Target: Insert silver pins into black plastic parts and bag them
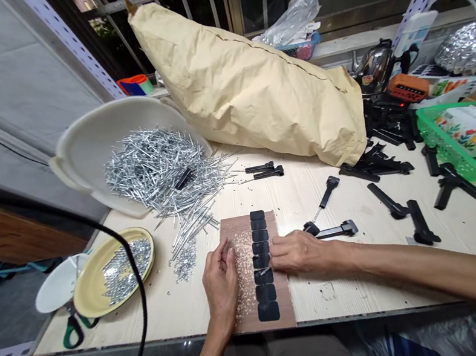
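In the head view, a brown board (254,320) lies at the table's front edge, sprinkled with small pale flecks. Down it runs a column of rounded black squares (265,293). My left hand (220,280) rests on the board's left side, its thumb and fingers curled together; anything inside them is hidden. My right hand (295,252) reaches in from the right, closed with its fingertips over the black squares. A thin shiny sliver shows by those fingertips, too small to name. Just beyond my right hand lies a black-handled piece (334,230) with a metal rod.
A white basin (79,138) spills thin metal rods (157,167) onto the table. Small metal pieces fill a yellow plate (85,291) at left, near green-handled scissors (72,331). Behind lies a large paper sack (249,84). Black plastic parts (421,222) and a green basket (440,151) stand right.
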`<state>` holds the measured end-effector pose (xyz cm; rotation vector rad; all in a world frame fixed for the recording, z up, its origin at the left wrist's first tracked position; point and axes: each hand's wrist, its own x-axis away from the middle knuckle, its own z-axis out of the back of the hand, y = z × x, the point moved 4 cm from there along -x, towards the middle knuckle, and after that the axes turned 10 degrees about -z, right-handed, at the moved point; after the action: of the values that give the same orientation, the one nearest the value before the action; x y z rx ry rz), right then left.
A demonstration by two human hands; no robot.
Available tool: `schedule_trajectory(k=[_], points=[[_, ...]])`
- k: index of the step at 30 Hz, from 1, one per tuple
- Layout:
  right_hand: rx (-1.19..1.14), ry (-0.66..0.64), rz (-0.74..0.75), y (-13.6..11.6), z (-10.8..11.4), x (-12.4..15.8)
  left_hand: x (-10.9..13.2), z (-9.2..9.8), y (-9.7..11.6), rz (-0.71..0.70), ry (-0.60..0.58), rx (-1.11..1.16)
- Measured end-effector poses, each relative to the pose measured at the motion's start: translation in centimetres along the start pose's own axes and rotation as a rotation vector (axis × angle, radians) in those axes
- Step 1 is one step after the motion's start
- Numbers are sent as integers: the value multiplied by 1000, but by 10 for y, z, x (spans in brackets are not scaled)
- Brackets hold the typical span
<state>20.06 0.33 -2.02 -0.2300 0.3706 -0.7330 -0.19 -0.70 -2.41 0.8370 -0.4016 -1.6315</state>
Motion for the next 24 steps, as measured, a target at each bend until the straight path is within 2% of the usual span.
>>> schedule_trajectory(k=[1,5,6,8,10,14,19,24], points=[[-2,11,-24,0,1,1,0,0,0,-2,-2,-2],[27,131,-325,26,12,-6,1,0,2,-13,-11,-15],[37,109,-300,27,12,-7,1,0,2,-16,-12,-18],[47,38,-141,20,10,-9,0,1,2,-21,-12,-22],[33,3,-44,12,8,-8,0,1,2,-28,-6,-20],[-32,55,-139,18,8,-11,0,1,3,-35,0,-24],[-52,40,-188,29,6,-18,0,2,5,-30,3,-23],[20,84,-238,23,8,-17,0,1,4,-29,4,-4]])
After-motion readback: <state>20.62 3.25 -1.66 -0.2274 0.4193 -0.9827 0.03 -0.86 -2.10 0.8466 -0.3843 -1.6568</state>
